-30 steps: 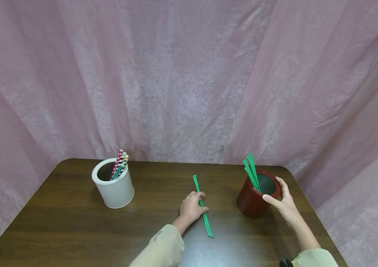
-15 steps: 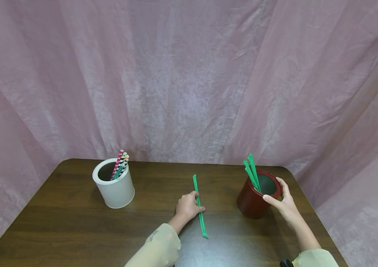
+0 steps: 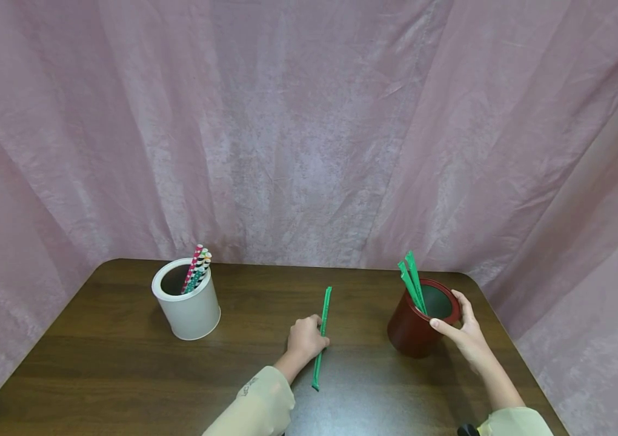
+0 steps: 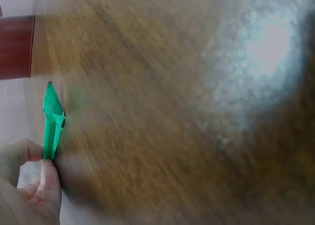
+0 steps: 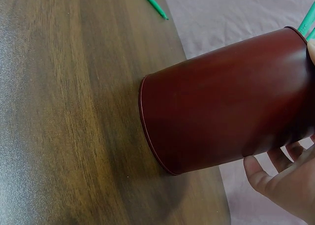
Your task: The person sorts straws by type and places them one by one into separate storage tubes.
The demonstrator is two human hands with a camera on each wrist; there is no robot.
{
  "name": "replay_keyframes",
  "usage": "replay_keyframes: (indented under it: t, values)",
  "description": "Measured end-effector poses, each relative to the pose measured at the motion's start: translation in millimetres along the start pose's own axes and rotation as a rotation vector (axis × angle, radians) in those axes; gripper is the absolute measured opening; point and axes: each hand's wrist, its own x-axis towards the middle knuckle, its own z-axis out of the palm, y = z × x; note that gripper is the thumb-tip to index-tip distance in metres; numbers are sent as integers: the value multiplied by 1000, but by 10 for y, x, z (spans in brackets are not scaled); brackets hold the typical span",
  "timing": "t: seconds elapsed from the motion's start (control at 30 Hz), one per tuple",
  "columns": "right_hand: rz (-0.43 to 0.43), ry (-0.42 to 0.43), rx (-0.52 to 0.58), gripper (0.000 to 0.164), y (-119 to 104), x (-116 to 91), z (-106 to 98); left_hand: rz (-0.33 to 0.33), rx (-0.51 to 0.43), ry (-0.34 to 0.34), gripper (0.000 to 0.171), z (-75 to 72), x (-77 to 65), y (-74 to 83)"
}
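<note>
My left hand pinches a long green wrapped straw near its middle, over the centre of the table. In the left wrist view, thumb and fingers meet on the straw; whether it touches the wood I cannot tell. To the right, a dark red round canister stands upright with two green wrapped straws leaning in it. My right hand holds that canister by its right side, thumb at the near rim. In the right wrist view, fingers curve along the canister wall.
A white round canister stands at the table's left, with several patterned paper straws leaning in it. Pink curtain hangs right behind the brown wooden table and along its sides.
My left hand has shifted slightly left with the green straw, and the straw has turned so its near end swung left. My right hand and both canisters stay almost the same.
</note>
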Motion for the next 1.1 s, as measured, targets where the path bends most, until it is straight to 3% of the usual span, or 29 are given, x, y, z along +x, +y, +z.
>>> replay_keyframes:
  t: [0.27,0.57,0.8,1.1]
  values:
    - [-3,1,1,80,8,7,2,-24,-61,10,29,28,-3,-34]
    - [1,18,-51,77,9,-4,4,0,-236,98,29,-7,0,-39]
    - [3,23,-68,77,13,-1,-2,-49,-360,31,37,-85,74,60]
    - [0,24,-51,77,2,-5,8,-17,-416,56,29,-274,79,222]
